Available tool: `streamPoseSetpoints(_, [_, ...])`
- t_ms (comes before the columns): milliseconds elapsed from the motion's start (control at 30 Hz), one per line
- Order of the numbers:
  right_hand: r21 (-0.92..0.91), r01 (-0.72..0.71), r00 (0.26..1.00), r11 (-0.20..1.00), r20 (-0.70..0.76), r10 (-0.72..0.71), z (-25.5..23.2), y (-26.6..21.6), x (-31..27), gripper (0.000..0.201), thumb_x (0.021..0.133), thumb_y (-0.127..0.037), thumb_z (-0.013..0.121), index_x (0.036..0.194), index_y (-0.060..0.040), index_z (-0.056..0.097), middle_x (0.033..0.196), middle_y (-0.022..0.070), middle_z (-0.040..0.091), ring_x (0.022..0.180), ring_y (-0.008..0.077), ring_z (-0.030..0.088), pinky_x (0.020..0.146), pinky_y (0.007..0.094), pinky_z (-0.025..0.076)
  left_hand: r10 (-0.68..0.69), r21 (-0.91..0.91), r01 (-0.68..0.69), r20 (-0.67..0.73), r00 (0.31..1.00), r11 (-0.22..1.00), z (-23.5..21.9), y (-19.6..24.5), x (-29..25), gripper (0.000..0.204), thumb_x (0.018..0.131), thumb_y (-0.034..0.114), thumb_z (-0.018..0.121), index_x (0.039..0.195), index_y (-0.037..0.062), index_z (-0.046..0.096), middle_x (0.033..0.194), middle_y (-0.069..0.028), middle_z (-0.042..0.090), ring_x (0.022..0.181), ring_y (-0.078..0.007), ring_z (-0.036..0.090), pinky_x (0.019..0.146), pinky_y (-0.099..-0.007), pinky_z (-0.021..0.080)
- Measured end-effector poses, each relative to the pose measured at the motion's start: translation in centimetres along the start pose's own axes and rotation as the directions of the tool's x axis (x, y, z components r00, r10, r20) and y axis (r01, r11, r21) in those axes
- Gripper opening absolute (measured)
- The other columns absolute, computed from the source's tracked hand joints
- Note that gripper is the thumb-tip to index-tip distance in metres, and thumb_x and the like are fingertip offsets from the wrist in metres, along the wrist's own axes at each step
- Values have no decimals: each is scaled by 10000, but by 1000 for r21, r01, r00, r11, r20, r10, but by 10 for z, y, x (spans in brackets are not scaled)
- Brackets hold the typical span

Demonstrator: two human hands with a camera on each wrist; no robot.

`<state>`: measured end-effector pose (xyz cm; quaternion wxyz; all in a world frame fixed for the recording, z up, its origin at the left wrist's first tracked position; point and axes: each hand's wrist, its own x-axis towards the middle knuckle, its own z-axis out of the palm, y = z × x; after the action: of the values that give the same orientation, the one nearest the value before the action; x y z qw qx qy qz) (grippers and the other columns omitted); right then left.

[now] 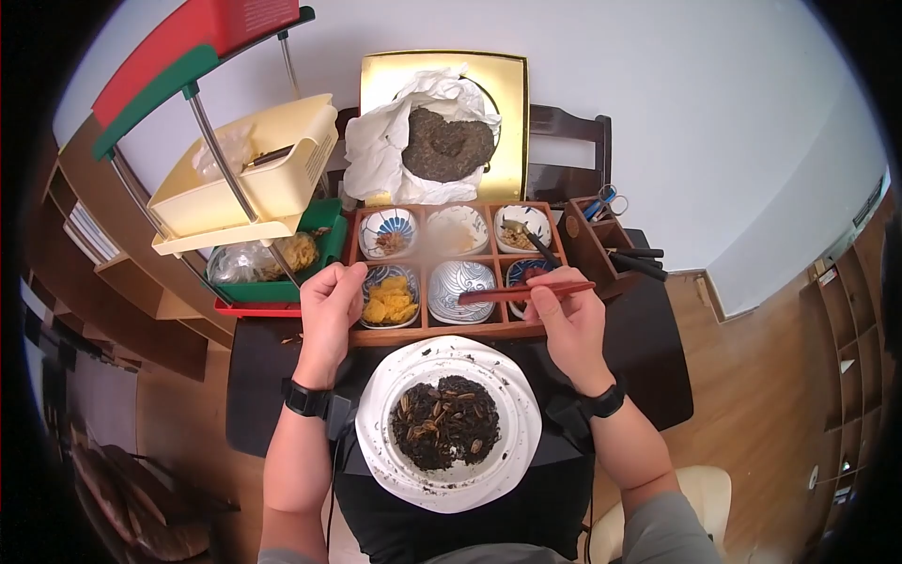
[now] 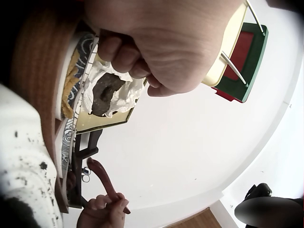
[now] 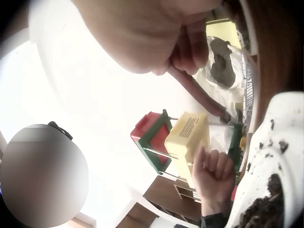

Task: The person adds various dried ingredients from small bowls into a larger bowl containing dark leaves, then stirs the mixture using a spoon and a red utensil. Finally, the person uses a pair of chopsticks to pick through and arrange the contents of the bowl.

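My right hand (image 1: pixel 569 324) holds a slim, slightly curved reddish-brown wooden tool (image 1: pixel 498 293) level over the front right of a wooden compartment box (image 1: pixel 423 335). In the right wrist view the tool (image 3: pixel 199 95) slants out from between curled fingers. My left hand (image 1: pixel 330 305) is curled into a fist by the box's front left compartment, with nothing visible in it. Beside it, yellow dried petals (image 1: pixel 390 301) fill a patterned bowl. Below both hands sits a white faceted dish (image 1: pixel 376 461) with dark loose tea leaves (image 1: pixel 442 423) and brownish pieces among them.
Several small bowls stand in the box, one with a dark-handled spoon (image 1: pixel 545 246). Behind lies a dark pressed tea cake (image 1: pixel 449 144) on crumpled white paper and a gold box (image 1: pixel 512 70). A tiered rack (image 1: pixel 235 211) rises at left; a wooden holder (image 1: pixel 597 235) with dark-handled tools stands right.
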<state>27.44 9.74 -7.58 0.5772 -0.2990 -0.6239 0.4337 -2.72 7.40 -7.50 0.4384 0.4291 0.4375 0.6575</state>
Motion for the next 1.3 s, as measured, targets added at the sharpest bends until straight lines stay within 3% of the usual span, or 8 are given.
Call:
streamPoseSetpoints(100, [-132, -57, 998, 990, -35, 53, 1, 4, 3, 192, 1009, -149, 655, 1106, 16, 646, 956, 55, 661, 738, 84, 632, 676, 225, 530, -4, -12, 4, 3, 1000, 1000, -1, -2, 0, 403, 1012, 157, 650, 659, 128, 457, 563, 76, 413, 474, -16, 281, 444, -233, 186])
streamPoseSetpoints(233, [-78, -71, 996, 994, -66, 66, 2, -1, 3, 185, 1008, -139, 655, 1119, 9, 645, 942, 43, 669, 720, 66, 619, 641, 217, 506, 1, -16, -1, 3, 1000, 1000, -2, -3, 1, 404, 1012, 159, 651, 660, 129, 456, 560, 76, 409, 474, -16, 280, 445, -232, 186])
streamPoseSetpoints(433, [176, -247, 940, 953, 284, 191, -3, -12, -4, 157, 994, -91, 657, 1120, 2, 649, 971, 47, 656, 742, 68, 606, 646, 224, 498, 7, 1, -7, 18, 1000, 1000, -1, -2, 0, 396, 1012, 153, 648, 663, 127, 462, 567, 74, 413, 479, -17, 280, 448, -231, 191])
streamPoseSetpoints(500, [55, -254, 870, 966, 449, 203, 0, -26, -4, 131, 980, -84, 665, 1081, -3, 684, 991, 32, 650, 762, 78, 591, 664, 223, 476, 4, -5, -4, 15, 1000, 1000, 0, -2, 0, 395, 1012, 150, 647, 662, 127, 464, 567, 75, 414, 482, -18, 284, 449, -231, 193])
streamPoseSetpoints(567, [-32, -128, 798, 991, 590, 123, 1, -21, -3, 135, 959, -98, 684, 1068, -21, 699, 981, 23, 655, 736, 70, 566, 648, 224, 449, -1, -5, 1, 16, 1000, 1000, -1, -3, 0, 395, 1011, 148, 646, 662, 126, 465, 569, 75, 415, 485, -18, 288, 450, -231, 195])
streamPoseSetpoints(667, [-148, -81, 742, 986, 651, 158, 2, -28, -4, 147, 936, -111, 700, 1066, -44, 708, 963, 13, 656, 735, 66, 550, 630, 229, 432, -3, 3, 3, 15, 1000, 1000, -2, -4, 1, 392, 1010, 145, 646, 663, 126, 465, 571, 77, 415, 488, -18, 293, 451, -231, 197])
streamPoseSetpoints(1067, [-194, -62, 696, 979, 695, 181, 7, -31, -3, 121, 927, -80, 711, 1041, -40, 716, 934, 34, 667, 781, 125, 615, 661, 256, 475, -6, 3, 6, 10, 1000, 1000, -1, -2, 0, 384, 1007, 140, 649, 664, 123, 477, 572, 76, 420, 487, -19, 296, 452, -231, 199])
streamPoseSetpoints(1300, [-154, -21, 753, 988, 647, 117, 9, -23, -3, 110, 936, -69, 704, 1030, -10, 706, 946, 61, 660, 833, 146, 652, 737, 282, 513, 6, -13, -6, 18, 1000, 1000, -2, -2, 0, 386, 1006, 141, 654, 662, 120, 481, 573, 76, 424, 490, -19, 301, 455, -231, 202])
